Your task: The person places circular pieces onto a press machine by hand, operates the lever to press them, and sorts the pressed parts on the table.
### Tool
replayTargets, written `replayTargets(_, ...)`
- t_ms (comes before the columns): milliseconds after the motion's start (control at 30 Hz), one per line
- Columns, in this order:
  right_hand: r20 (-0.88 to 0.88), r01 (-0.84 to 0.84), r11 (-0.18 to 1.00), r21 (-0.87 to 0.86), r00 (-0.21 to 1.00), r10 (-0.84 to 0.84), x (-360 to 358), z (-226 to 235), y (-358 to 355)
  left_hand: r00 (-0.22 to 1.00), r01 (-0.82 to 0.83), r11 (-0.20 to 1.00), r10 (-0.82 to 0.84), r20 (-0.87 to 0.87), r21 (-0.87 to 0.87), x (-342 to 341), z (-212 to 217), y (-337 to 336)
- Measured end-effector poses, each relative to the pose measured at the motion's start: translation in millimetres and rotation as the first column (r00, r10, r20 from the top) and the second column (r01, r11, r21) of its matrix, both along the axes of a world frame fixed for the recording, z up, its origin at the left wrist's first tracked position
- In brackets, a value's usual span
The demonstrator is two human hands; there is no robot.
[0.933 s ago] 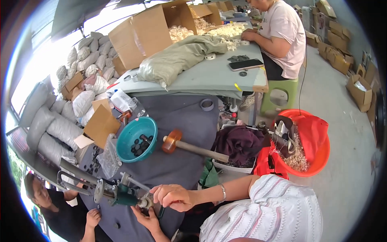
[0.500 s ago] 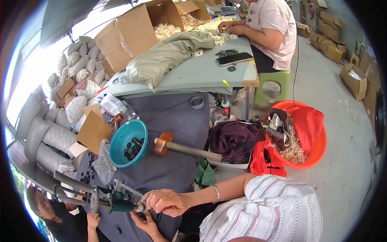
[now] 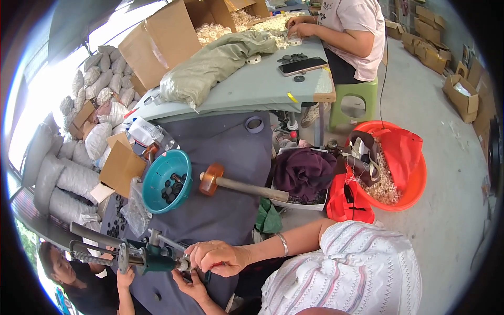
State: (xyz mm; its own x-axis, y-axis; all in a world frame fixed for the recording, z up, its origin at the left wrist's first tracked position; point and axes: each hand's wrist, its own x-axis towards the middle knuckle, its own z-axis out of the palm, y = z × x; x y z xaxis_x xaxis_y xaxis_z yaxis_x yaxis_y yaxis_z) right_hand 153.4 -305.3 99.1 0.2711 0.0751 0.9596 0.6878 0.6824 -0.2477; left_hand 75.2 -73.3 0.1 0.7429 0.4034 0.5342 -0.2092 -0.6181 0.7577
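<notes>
Head view, right hand: right hand (image 3: 218, 258) is curling its fingers (image 3: 202, 262) tight around the near end of the green hand press (image 3: 139, 255), gripping it from above.
Left hand: left hand (image 3: 191, 286) is cupping in from below, fingers half open, touching the same end; whether it is pinching anything, cannot tell.
Press axis: lying roughly level, running leftward away from both hands along the grey-covered table (image 3: 226, 157).
Nearer hand: right, sitting directly on it.
Nearby: teal bowl (image 3: 164, 181) of dark buttons and a rubber mallet (image 3: 239, 185) are lying farther up the table; a co-worker's hand (image 3: 125, 277) is reaching up beneath the press.
</notes>
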Motion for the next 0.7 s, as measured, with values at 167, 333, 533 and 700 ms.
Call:
replayTargets(167, 0.002, 0.005, 1.0, -0.004, 1.0, -0.005, -0.3, -2.6, 1.6, 0.999, -0.004, 1.0, 0.003, -0.036, -0.02, -2.0, 3.3, -0.8)
replayTargets(333, 0.009, -0.001, 1.0, -0.001, 1.0, 0.001, -0.1, -1.6, 1.5, 1.0, -0.004, 1.0, 0.004, 0.002, 0.012, -0.4, -2.4, 4.0)
replayTargets(533, 0.014, -0.004, 1.0, 0.003, 1.0, 0.004, 1.1, -2.1, 2.2, 0.998, 0.027, 1.0, -0.028, 0.064, 0.011, 1.4, -1.1, 0.6)
replayTargets(700, 0.005, -0.002, 1.0, 0.006, 1.0, 0.002, 1.5, -2.7, 2.2, 0.999, 0.04, 0.999, -0.039, 0.025, -0.032, 0.2, -0.3, 0.9)
